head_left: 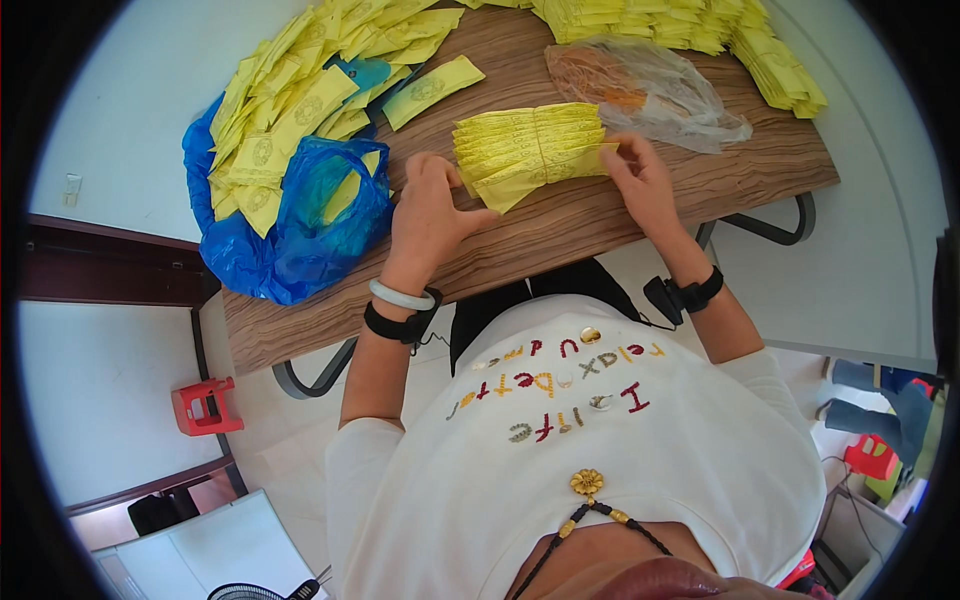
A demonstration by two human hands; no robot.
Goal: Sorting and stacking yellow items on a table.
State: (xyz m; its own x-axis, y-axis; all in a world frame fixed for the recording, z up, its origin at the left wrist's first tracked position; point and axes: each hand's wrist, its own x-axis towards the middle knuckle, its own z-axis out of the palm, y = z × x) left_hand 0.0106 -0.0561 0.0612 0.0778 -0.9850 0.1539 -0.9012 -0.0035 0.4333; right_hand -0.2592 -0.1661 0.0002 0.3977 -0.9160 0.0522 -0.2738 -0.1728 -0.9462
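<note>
A bundle of flat yellow packets [530,150] lies on the wooden table in front of me, with a thin band around its middle. The lowest packet juts out at a slant at the bundle's near left corner. My left hand [436,205] is at the left end, thumb stretched towards that corner and apart from the bent fingers; it does not grip the bundle. At the right end, my right hand [642,182] pinches the bundle's edge between thumb and fingers.
A blue plastic bag [335,245] overflowing with loose yellow packets [290,125] stands at the left. One single packet [432,92] lies beside the heap. A clear bag of orange rubber bands [640,90] sits behind the right hand. Stacked packets [640,20] line the far edge.
</note>
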